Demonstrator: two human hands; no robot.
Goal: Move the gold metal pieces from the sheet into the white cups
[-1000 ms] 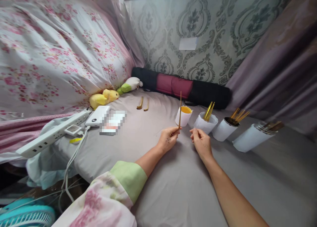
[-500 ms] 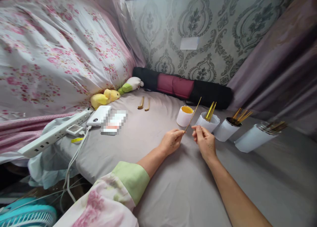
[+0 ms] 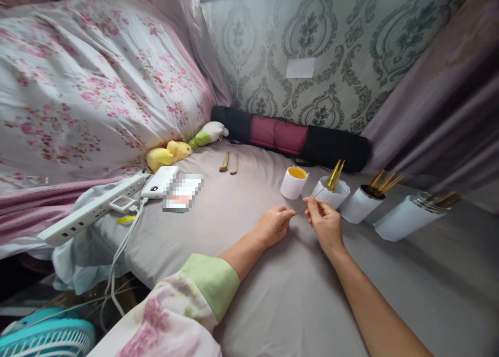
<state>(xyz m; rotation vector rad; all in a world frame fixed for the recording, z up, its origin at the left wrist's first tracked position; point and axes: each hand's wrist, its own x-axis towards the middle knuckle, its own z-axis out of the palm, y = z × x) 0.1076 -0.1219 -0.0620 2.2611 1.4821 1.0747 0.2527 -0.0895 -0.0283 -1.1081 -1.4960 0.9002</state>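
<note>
- Over the grey sheet [image 3: 241, 216], the left hand [image 3: 277, 226] has its fingertips drawn together; whether they grip anything, I cannot tell.
- Beside it, the right hand [image 3: 324, 226] is pinched narrow; a thin sliver [image 3: 319, 192] shows at its fingertips, held or not unclear.
- Just beyond, a white cup [image 3: 339, 196] contains gold cones [image 3: 333, 177].

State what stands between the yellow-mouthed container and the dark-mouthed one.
In the head view, a white container holding shiny gold pieces stands between them.
</note>
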